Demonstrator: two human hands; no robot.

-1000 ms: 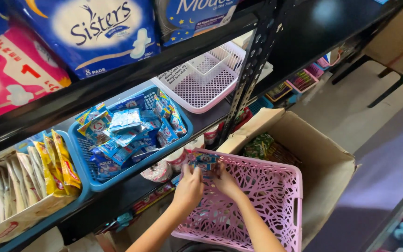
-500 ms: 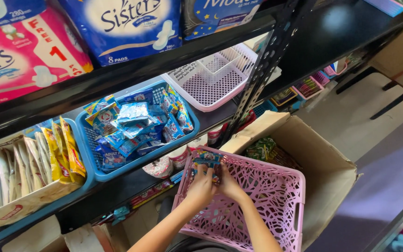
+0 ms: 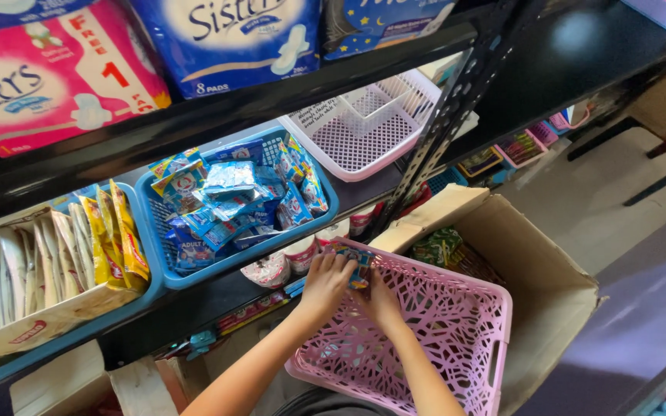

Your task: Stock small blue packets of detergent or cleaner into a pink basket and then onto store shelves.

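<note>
Packets (image 3: 354,256), small, light and crinkly: we pinch them by their edges, left hand (image 3: 327,279) and right hand (image 3: 381,296) together, above the pink basket's (image 3: 456,323) far rim.

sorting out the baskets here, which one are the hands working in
The pink lattice-pattern basket in front of the shelf. The left hand and right hand hold small packets at its rim; the blue basket and white basket sit untouched.

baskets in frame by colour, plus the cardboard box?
Blue basket: 1, full of small packets
White basket: 1, on the shelf
Pink basket: 1, with the left hand and right hand holding small packets at its rim
Cardboard box: 1
Total: 4
</note>
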